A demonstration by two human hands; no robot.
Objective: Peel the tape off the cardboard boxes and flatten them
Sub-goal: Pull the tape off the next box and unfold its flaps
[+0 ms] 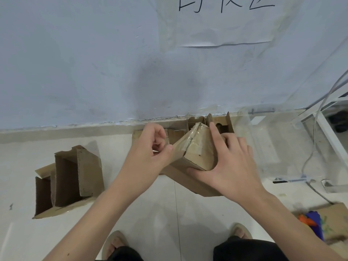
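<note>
Near the frame's centre, the taped cardboard box [195, 157] is held above the floor [169, 213], its long axis running from upper centre toward lower right. On its left, the left hand [150, 149] pinches the tape [178, 146] stretched off the box's end; the right hand [231, 162] grips the right side, bracing it. Another opened box [69, 181] lies at left.

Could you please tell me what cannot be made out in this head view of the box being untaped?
- Head view: the taped box's right side, covered by the right hand.
- The tape's loose end, hidden in the left hand's pinch.
- The sheet's handwriting, cut off by the top edge.
- The colourful box, cut off by the right edge.
</note>
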